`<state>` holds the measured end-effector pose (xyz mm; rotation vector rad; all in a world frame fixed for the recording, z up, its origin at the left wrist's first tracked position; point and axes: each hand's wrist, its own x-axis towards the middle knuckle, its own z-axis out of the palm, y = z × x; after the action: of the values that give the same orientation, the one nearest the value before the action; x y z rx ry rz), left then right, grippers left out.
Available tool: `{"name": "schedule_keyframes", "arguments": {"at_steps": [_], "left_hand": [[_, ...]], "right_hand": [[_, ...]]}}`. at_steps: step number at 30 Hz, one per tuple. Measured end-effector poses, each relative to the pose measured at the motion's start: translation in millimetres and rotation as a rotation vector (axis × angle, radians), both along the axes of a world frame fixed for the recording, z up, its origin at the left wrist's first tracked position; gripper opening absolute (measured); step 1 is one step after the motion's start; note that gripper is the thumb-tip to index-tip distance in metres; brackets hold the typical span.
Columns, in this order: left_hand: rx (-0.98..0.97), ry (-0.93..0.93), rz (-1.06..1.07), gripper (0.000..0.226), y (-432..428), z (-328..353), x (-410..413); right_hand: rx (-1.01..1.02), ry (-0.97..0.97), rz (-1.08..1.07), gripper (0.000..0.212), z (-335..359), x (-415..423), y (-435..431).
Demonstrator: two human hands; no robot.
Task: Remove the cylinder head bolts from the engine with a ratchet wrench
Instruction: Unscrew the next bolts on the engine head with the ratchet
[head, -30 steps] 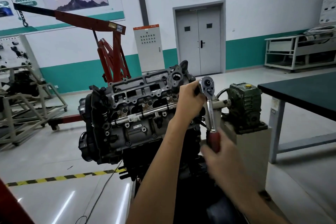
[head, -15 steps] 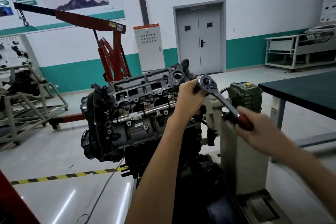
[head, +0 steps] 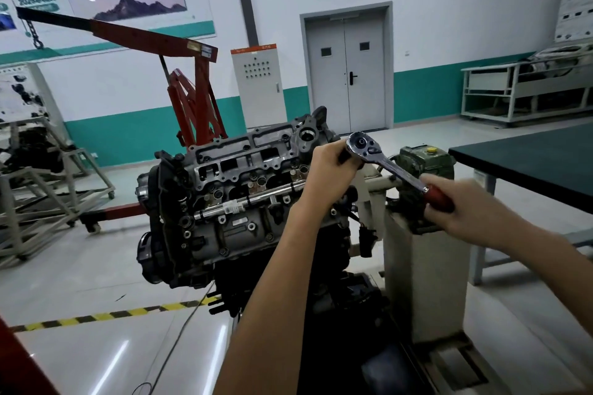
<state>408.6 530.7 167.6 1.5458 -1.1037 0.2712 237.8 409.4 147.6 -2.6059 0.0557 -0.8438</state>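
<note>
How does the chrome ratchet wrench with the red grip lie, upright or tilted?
Tilted. The chrome ratchet wrench slopes from its head at the left hand down rightward to its red grip in the right hand.

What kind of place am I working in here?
Most likely an automotive training workshop: a bare grey metal engine mounted on a stand, a red steel engine hoist behind it, and a dark green-topped workbench.

Your engine (head: 231, 202) is mounted on the beige stand (head: 423, 272), centre right, which rests on the floor (head: 80, 282).
</note>
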Motion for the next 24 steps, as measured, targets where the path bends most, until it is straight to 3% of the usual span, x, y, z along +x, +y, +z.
{"name": "schedule_keyframes", "arguments": {"at_steps": [2,7,10,12,15,19,21,24], "left_hand": [[-0.011,0.004,-0.001,0.021,-0.1,-0.8,-0.1],[-0.041,-0.03,0.012,0.033,-4.4,-5.9,1.8],[-0.06,-0.01,0.026,0.039,-5.7,-7.6,4.9],[-0.048,-0.008,0.031,0.047,-4.3,-6.9,5.7],[-0.011,-0.002,0.019,0.02,-3.8,-3.4,3.1],[0.008,-0.017,0.018,0.025,-0.4,-1.4,1.3],[-0.005,0.008,0.009,0.035,3.0,-2.3,2.9],[-0.007,0.014,-0.004,0.044,2.4,-4.7,2.7]], "right_hand": [[0.006,-0.042,-0.024,0.038,-5.7,5.2,-0.3],[0.625,-0.246,-0.102,0.025,-67.3,30.5,94.9],[0.878,-0.353,0.037,0.026,-69.0,53.5,135.2],[0.82,-0.3,0.051,0.024,-67.3,50.6,125.4],[0.512,-0.115,0.076,0.024,-55.4,23.0,64.1],[0.029,-0.045,0.029,0.049,-5.9,0.1,4.4],[0.014,-0.055,0.012,0.042,-7.3,3.6,6.0],[0.314,-0.143,-0.093,0.03,-45.8,14.5,53.4]]}}
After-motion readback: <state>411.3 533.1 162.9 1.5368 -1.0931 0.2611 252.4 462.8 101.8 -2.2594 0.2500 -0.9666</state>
